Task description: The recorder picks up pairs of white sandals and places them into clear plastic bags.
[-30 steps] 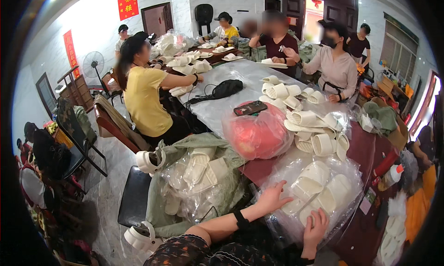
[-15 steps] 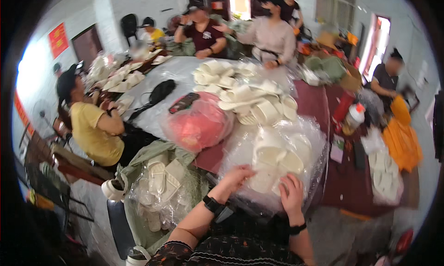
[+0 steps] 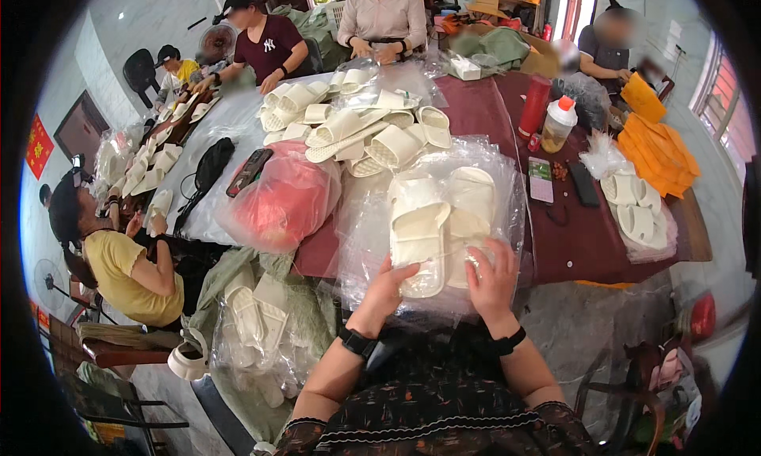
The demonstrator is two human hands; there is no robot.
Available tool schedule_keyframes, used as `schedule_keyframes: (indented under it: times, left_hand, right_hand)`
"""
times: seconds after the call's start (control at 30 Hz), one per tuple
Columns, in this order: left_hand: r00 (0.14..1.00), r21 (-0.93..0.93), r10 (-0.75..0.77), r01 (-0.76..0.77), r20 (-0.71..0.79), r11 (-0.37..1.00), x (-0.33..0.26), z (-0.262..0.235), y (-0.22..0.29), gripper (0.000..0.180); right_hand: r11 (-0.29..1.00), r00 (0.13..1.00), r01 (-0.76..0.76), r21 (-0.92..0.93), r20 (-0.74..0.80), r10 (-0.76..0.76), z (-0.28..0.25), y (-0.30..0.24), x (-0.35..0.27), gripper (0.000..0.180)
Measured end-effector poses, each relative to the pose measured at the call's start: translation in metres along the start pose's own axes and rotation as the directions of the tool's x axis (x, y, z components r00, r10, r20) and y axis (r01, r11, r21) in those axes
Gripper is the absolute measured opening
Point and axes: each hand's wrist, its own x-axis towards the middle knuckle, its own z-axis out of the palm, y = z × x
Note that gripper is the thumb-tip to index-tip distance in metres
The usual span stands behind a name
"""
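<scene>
A pair of cream slippers (image 3: 418, 238) lies side by side, toe straps away from me, on a stack of clear plastic bags (image 3: 361, 254) at the table's near edge. My left hand (image 3: 382, 293) grips the heel edge of the left slipper, thumb on top. At the right slipper's heel, my right hand (image 3: 493, 281) is curled with thumb and forefinger on thin clear film, which stretches across the heels toward my left hand. How far the film encloses the slippers is hard to tell.
Beyond lies a heap of loose cream slippers (image 3: 341, 127). Left of it sits a pink bundle in plastic (image 3: 279, 202) with a dark handheld device (image 3: 248, 173). An open sack of slippers (image 3: 238, 270) stands below. At right are a bottle (image 3: 559, 124) and a phone (image 3: 584, 185). Co-workers surround the table.
My view has shifted, and the slippers show straighter and sharper. My left hand has moved onto the left slipper's heel; my right hand has closed on the film by the right one.
</scene>
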Motion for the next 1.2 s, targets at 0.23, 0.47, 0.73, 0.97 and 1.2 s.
schedule_keyframes:
  times: [0.23, 0.47, 0.73, 0.97, 1.2]
  left_hand:
    - [0.995, -0.120, 0.024, -0.012, 0.096, 0.993, -0.023, -0.022, 0.004, 0.062]
    - [0.966, -0.044, 0.137, -0.130, 0.220, 0.991, -0.044, -0.015, 0.011, 0.059]
    - [0.987, 0.080, 0.076, -0.087, 0.141, 0.993, -0.042, -0.013, 0.007, 0.053]
    - [0.935, -0.086, 0.350, -0.354, -0.053, 0.931, -0.070, -0.035, 0.021, 0.048]
    - [0.813, 0.366, 0.471, -0.346, -0.343, 0.864, -0.175, -0.138, 0.079, 0.050]
  right_hand:
    - [0.986, 0.985, -0.151, -0.075, -0.096, 0.144, -0.028, -0.020, 0.022, 0.081]
    - [0.340, 0.773, -0.635, 0.694, 0.559, 0.301, -0.030, -0.013, 0.031, 0.050]
    - [0.374, 0.786, -0.614, 0.695, 0.582, 0.209, 0.004, -0.032, 0.036, 0.056]
    - [0.385, 0.936, -0.343, 0.856, 0.279, 0.214, -0.002, -0.026, 0.033, 0.056]
    - [0.963, 0.951, -0.075, 0.260, 0.309, -0.009, 0.021, 0.006, 0.029, 0.038]
